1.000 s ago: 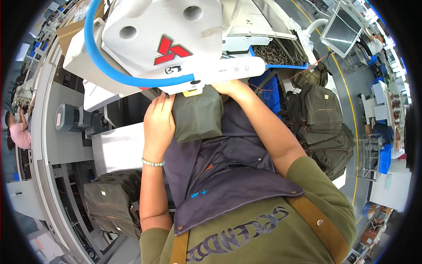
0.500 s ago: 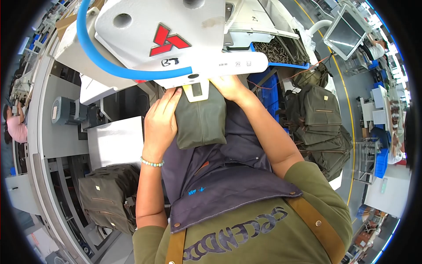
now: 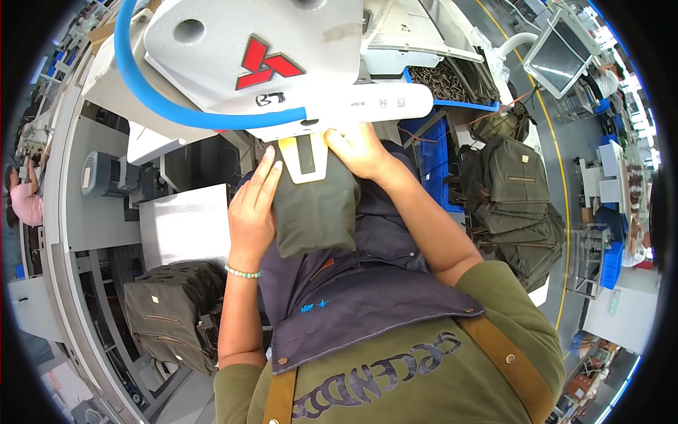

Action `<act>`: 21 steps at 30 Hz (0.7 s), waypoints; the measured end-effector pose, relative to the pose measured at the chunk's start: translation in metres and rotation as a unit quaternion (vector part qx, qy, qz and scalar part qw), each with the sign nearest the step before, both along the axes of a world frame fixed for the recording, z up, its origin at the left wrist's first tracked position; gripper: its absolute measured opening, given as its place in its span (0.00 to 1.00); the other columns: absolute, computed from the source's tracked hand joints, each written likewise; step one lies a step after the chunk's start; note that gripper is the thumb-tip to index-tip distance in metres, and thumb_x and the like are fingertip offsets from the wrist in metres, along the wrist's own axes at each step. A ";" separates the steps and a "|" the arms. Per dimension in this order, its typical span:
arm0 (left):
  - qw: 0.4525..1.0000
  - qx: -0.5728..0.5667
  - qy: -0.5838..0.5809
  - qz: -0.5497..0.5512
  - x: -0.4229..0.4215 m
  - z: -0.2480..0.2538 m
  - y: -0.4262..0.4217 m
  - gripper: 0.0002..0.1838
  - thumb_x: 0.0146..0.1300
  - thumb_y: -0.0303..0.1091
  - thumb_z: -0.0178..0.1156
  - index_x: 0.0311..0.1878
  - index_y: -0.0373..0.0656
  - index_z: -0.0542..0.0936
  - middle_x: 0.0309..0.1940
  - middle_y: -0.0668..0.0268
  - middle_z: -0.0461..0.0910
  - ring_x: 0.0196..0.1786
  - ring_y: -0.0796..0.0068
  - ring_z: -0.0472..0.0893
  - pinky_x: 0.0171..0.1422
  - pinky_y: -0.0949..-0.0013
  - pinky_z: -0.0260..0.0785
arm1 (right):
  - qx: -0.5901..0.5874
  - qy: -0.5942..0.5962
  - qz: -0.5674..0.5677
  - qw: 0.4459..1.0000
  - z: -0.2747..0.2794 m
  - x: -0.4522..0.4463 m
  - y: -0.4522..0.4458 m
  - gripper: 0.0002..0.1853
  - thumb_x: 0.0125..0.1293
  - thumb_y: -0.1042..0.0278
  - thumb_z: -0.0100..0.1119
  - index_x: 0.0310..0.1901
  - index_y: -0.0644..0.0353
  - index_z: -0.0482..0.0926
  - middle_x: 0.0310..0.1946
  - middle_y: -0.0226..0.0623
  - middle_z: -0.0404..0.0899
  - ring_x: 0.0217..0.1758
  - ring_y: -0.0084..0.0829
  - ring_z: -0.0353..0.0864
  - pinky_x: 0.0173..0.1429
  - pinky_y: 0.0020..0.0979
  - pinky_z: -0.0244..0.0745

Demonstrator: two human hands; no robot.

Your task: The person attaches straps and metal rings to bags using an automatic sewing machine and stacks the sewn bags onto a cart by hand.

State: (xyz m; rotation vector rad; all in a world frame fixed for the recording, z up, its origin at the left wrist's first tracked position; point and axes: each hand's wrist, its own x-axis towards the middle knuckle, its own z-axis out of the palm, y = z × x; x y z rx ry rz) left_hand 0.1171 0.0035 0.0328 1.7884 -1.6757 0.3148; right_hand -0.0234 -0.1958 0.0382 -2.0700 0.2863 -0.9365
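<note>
A dark green fabric bag (image 3: pixel 314 219) hangs below the sewing machine head (image 3: pixel 212 63), over my apron. A cream plate with a dark slot (image 3: pixel 318 166) lies across the bag's upper part, its top end under the machine's arm. My left hand (image 3: pixel 253 212) rests along the bag's left side, fingers stretched out and close together. My right hand (image 3: pixel 361 152) holds the bag's upper right edge, its thumb near the plate and its other fingers partly hidden. The needle area is hidden behind the machine head.
Stacked dark green bags stand at left (image 3: pixel 173 311) and right (image 3: pixel 519 191). A blue tube (image 3: pixel 141 85) curves across the machine. Behind it is a blue bin of metal parts (image 3: pixel 448 83). A screen (image 3: pixel 558 53) stands upper right; a motor (image 3: pixel 106 174) sits left.
The bag and cream plate have come toward my body and slightly left, so more of the plate shows. My left hand has shifted slightly left and down; my right hand's thumb has moved left.
</note>
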 end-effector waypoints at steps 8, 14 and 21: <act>1.000 0.001 0.007 0.004 0.004 0.005 -0.013 0.29 0.56 0.13 0.56 0.63 0.39 0.79 0.65 0.58 0.78 0.47 0.59 0.84 0.52 0.62 0.78 | 0.018 -0.016 0.001 1.000 -0.018 0.010 -0.019 0.16 0.64 0.73 0.53 0.52 0.66 0.80 0.48 0.46 0.81 0.52 0.44 0.79 0.59 0.41 0.73; 1.000 -0.009 0.009 0.010 0.008 0.000 -0.025 0.29 0.57 0.13 0.56 0.64 0.41 0.79 0.61 0.52 0.80 0.50 0.51 0.83 0.54 0.58 0.78 | 0.000 -0.060 0.019 0.998 -0.016 0.015 -0.035 0.17 0.65 0.71 0.60 0.56 0.63 0.78 0.56 0.44 0.76 0.60 0.42 0.74 0.65 0.39 0.70; 0.999 0.009 0.044 0.015 0.012 -0.004 -0.035 0.29 0.59 0.14 0.56 0.65 0.42 0.78 0.58 0.50 0.80 0.51 0.49 0.83 0.54 0.56 0.78 | -0.036 -0.044 0.008 0.998 -0.018 0.022 -0.054 0.16 0.63 0.71 0.62 0.53 0.60 0.79 0.57 0.40 0.77 0.61 0.43 0.73 0.66 0.40 0.67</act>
